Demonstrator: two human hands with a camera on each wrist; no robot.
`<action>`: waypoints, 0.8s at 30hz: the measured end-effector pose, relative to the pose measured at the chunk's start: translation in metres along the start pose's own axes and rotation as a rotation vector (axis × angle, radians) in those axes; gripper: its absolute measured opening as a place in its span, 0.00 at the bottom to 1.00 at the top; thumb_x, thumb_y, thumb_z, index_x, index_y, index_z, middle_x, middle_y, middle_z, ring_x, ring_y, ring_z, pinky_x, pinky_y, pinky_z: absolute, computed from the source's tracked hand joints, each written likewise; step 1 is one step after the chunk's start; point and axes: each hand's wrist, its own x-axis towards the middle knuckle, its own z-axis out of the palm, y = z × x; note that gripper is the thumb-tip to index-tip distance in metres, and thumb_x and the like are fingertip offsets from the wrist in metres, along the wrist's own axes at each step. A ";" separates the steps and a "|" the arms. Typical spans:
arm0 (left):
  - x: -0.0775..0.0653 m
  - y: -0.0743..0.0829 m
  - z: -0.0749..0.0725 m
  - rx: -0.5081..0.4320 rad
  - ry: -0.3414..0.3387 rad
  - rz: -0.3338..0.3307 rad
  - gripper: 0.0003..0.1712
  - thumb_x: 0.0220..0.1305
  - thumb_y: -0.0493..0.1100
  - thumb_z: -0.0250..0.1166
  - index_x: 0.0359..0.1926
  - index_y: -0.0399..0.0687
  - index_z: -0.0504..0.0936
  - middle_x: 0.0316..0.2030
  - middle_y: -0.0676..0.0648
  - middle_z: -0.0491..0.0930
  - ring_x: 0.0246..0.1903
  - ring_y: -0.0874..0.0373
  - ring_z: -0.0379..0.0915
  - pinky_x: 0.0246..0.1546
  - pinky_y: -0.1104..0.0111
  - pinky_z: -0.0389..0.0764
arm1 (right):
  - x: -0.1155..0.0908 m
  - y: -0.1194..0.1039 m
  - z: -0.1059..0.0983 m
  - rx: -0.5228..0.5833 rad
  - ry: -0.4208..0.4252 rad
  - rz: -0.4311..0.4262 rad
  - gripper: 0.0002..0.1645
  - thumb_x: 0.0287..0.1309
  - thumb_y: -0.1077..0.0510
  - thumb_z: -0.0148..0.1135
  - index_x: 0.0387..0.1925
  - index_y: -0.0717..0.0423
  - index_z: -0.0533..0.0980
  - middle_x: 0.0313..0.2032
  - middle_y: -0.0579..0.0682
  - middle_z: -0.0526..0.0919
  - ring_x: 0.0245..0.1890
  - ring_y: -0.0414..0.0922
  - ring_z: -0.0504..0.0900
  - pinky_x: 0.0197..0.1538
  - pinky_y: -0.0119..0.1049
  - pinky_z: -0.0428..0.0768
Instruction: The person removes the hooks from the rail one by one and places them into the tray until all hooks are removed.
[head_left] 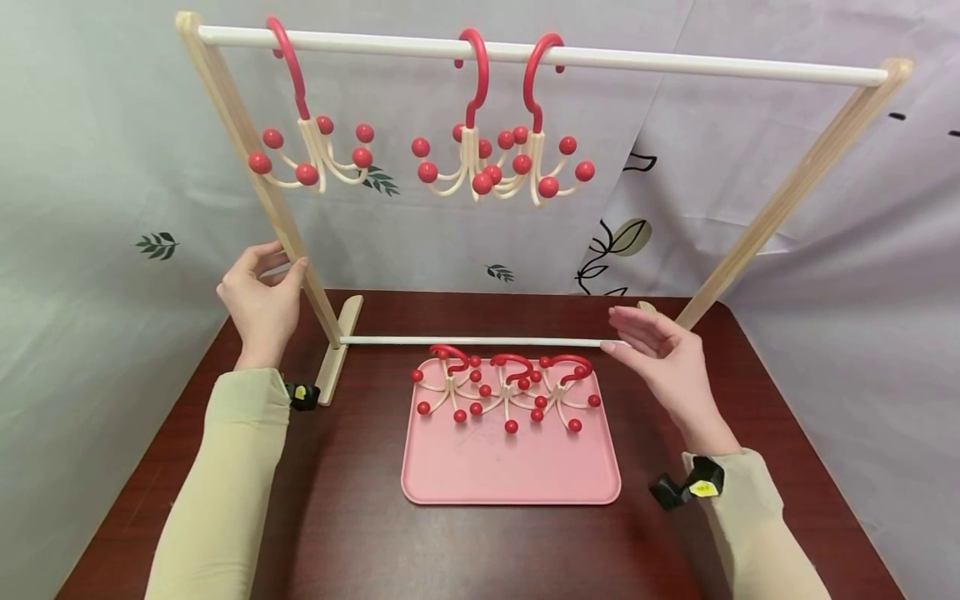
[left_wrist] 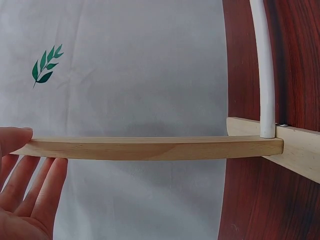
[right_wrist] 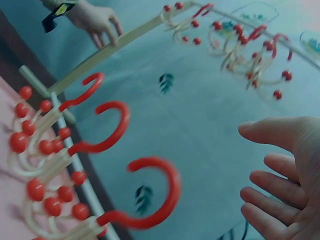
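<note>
My left hand (head_left: 262, 300) holds the left wooden post (left_wrist: 150, 149) of a rack, its thumb on one side and its fingers on the other. My right hand (head_left: 667, 367) is held in the air near the right post (head_left: 795, 183), fingers extended, with nothing in it. Red-hooked hangers with ball-tipped cream arms hang from the white top rail (head_left: 712, 65): one hanger (head_left: 313, 146) towards the left, and two, a hanger (head_left: 470, 150) and another hanger (head_left: 537, 150), close together near the middle. Three similar hangers (right_wrist: 142, 220) lie on a pink tray (head_left: 510, 471).
A white lower bar (head_left: 390, 340) joins the posts just behind the tray. The left wooden foot (head_left: 333, 367) rests on the dark red table (head_left: 360, 533). Behind stands a pale cloth backdrop (head_left: 420, 250) with leaf prints.
</note>
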 end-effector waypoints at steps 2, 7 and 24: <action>0.000 0.000 0.000 0.002 -0.001 -0.002 0.19 0.64 0.48 0.73 0.56 0.53 0.86 0.49 0.49 0.87 0.42 0.59 0.86 0.45 0.68 0.85 | 0.003 -0.008 0.001 0.025 0.005 -0.041 0.29 0.53 0.72 0.75 0.58 0.66 0.80 0.53 0.54 0.85 0.53 0.45 0.84 0.55 0.35 0.80; 0.000 -0.001 0.000 0.000 -0.009 -0.011 0.19 0.65 0.49 0.72 0.56 0.54 0.86 0.49 0.50 0.87 0.42 0.60 0.86 0.45 0.69 0.85 | 0.009 -0.026 0.006 0.093 0.012 -0.124 0.29 0.51 0.75 0.74 0.57 0.68 0.80 0.53 0.59 0.85 0.54 0.49 0.84 0.57 0.38 0.80; 0.000 0.000 0.001 -0.005 0.009 0.018 0.18 0.64 0.47 0.74 0.55 0.53 0.87 0.47 0.48 0.87 0.40 0.62 0.86 0.44 0.69 0.85 | 0.025 -0.068 0.030 0.161 0.013 -0.204 0.28 0.52 0.74 0.74 0.57 0.65 0.81 0.55 0.61 0.83 0.56 0.52 0.82 0.60 0.40 0.78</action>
